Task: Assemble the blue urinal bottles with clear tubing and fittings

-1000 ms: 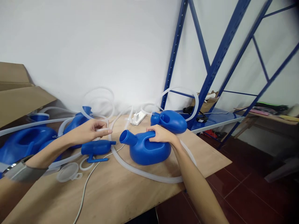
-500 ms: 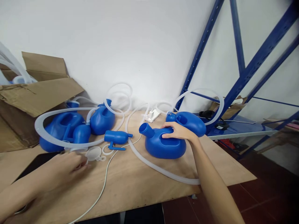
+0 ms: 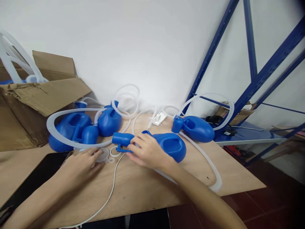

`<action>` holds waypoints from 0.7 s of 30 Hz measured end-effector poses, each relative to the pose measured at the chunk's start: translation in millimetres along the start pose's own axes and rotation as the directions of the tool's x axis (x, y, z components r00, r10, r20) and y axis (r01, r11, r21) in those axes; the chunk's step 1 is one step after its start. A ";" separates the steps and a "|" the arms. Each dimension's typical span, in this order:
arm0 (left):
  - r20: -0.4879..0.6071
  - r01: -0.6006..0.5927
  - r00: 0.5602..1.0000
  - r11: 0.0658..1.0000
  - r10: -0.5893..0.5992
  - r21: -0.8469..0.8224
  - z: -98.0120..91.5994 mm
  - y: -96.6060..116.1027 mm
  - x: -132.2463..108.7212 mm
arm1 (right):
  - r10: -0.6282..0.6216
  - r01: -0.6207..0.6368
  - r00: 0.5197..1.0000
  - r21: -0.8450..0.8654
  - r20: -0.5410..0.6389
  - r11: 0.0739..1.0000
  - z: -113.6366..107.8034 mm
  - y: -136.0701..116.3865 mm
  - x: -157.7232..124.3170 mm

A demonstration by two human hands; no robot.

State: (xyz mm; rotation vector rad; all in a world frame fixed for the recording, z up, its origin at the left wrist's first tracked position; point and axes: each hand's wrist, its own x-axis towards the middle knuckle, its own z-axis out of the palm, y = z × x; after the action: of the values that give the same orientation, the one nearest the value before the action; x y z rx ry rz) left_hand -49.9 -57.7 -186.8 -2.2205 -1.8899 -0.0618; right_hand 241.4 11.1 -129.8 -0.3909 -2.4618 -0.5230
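Observation:
My right hand [image 3: 145,151] is closed round the narrow end of a blue plastic funnel piece [image 3: 122,139] with a side handle. Just behind that hand lies a blue urinal bottle [image 3: 175,147] with an angled neck, partly covered by my fingers. My left hand [image 3: 83,162] rests palm down on the left, fingers a little bent and apart. Its fingertips are at a clear round cap [image 3: 104,155] with a small tab; whether they touch it I cannot tell. A small clear ring [image 3: 114,152] lies beside the cap.
More blue urinal bottles [image 3: 110,121] with clear hoses stand behind, and another bottle [image 3: 199,128] lies at right. An opened cardboard box [image 3: 23,117] holds hoses. A white cable [image 3: 111,190] crosses the table. A dark flat object [image 3: 35,175] lies at left; blue shelving [image 3: 212,54] stands right.
My right hand has let go of the bottle, moved left and taken hold of the funnel piece. The bottle now lies turned on the table. My left hand has shifted slightly, its fingers more spread.

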 end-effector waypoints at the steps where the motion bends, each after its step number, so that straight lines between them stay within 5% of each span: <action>1: -0.018 -0.041 0.999 0.999 0.041 0.016 0.0 4.2 1.9 | -0.034 0.035 0.999 -0.037 0.032 0.999 12.4 -8.3 2.8; 5: -0.086 -0.170 0.981 0.985 0.171 0.024 4.5 16.0 9.7 | -0.116 0.132 0.987 -0.151 0.111 0.980 55.7 -29.7 2.7; 8: -0.070 -0.216 0.974 0.976 0.216 0.016 8.0 21.5 16.8 | -0.068 0.079 0.977 -0.050 0.200 0.996 74.3 -37.2 -4.9; 16: 0.048 -0.183 0.980 0.965 0.195 -0.190 2.3 28.4 37.5 | 0.099 -0.129 0.962 0.102 0.255 0.986 79.5 -36.9 -18.0; 21: 0.223 -0.152 0.951 0.950 0.216 -0.272 -11.0 29.6 44.5 | 0.154 -0.188 0.945 0.093 0.290 0.978 77.5 -34.1 -20.0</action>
State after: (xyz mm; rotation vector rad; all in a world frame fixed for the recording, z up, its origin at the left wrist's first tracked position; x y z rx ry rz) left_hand -12.1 -20.9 -172.5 -2.6834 -1.8724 0.0119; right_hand 206.4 12.7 -209.5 -0.6636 -2.6806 -0.2589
